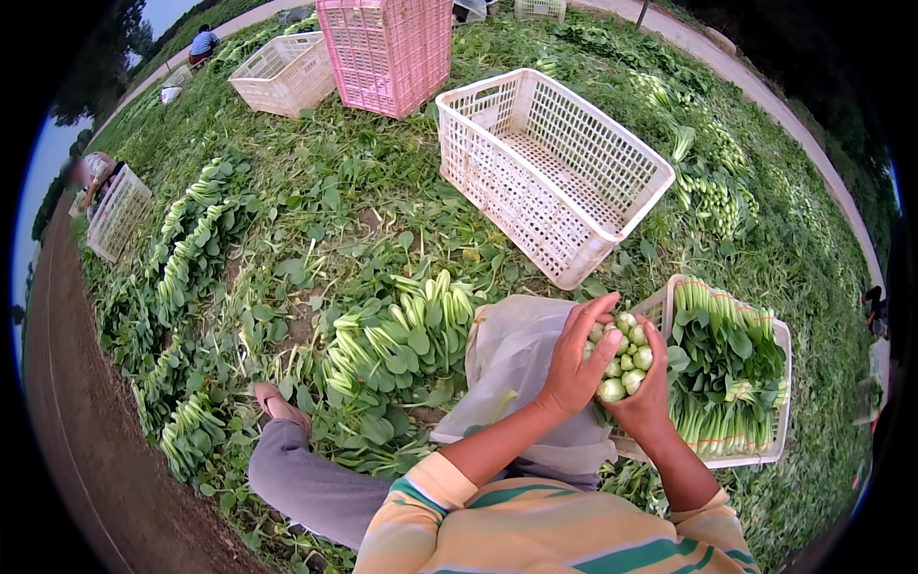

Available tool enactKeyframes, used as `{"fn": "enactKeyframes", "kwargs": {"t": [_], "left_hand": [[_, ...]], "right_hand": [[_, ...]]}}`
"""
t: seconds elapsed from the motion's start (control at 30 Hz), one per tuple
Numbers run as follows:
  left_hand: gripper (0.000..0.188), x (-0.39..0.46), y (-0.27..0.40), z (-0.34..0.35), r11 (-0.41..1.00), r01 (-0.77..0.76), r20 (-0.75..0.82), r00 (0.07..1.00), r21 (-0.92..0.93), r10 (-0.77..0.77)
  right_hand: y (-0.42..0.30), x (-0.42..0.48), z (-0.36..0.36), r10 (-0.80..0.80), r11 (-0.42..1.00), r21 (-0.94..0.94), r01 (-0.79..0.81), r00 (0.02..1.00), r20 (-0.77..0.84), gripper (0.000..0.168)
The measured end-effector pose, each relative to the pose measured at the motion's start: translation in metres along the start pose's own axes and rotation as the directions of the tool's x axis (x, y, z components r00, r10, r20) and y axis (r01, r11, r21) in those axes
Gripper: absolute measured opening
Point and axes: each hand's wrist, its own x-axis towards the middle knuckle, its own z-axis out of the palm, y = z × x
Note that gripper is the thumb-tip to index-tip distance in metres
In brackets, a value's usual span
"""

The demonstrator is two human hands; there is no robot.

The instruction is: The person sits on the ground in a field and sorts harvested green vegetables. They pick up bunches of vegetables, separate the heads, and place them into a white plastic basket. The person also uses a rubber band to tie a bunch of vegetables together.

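Both my hands are closed around a bunch of leafy greens (627, 362), its pale cut stem ends turned up toward me. My left hand (579, 362) grips the bunch from the left, and my right hand (649, 402) wraps its right side. The leaves below are mostly hidden by my hands. Under my left forearm a translucent whitish sheet (513, 359) covers my lap. Close by my right hand stands a white plastic crate (783, 402), filled with banded bunches of greens (724, 337). A loose pile of cut greens (401, 330) lies left of the sheet.
A white slatted crate (552, 172) with nothing in it stands ahead. Behind it are a pink crate stack (391, 57) and another white crate (283, 75). Rows of cut greens (190, 244) lie leftward. One person (100, 176) works beside a tilted crate (118, 215); another (204, 44) is farther off.
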Motion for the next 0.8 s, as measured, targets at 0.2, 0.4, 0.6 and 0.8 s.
{"fn": "enactKeyframes", "kwargs": {"t": [0.2,0.4,0.6,0.8], "left_hand": [[0.043,0.003,-0.031,-0.008,0.997,0.073,-0.012,0.997,0.017,-0.073],[0.030,0.037,-0.080,-0.084,0.989,0.092,-0.076,0.994,0.118,-0.083],[0.032,0.028,-0.252,-0.284,0.612,0.576,-0.497,0.807,0.543,-0.319],[0.032,0.076,-0.314,-0.276,0.034,0.547,-0.514,0.805,0.836,-0.297]], "right_hand": [[0.005,0.007,0.019,-0.043,0.995,-0.087,0.046,0.998,0.034,0.100],[0.031,-0.004,0.015,0.061,0.997,-0.044,-0.059,0.998,0.026,0.107],[0.046,-0.013,0.021,0.301,0.952,0.071,-0.297,0.952,-0.058,0.092],[0.047,-0.022,0.022,0.296,0.955,0.022,-0.295,0.953,-0.059,0.095]]}}
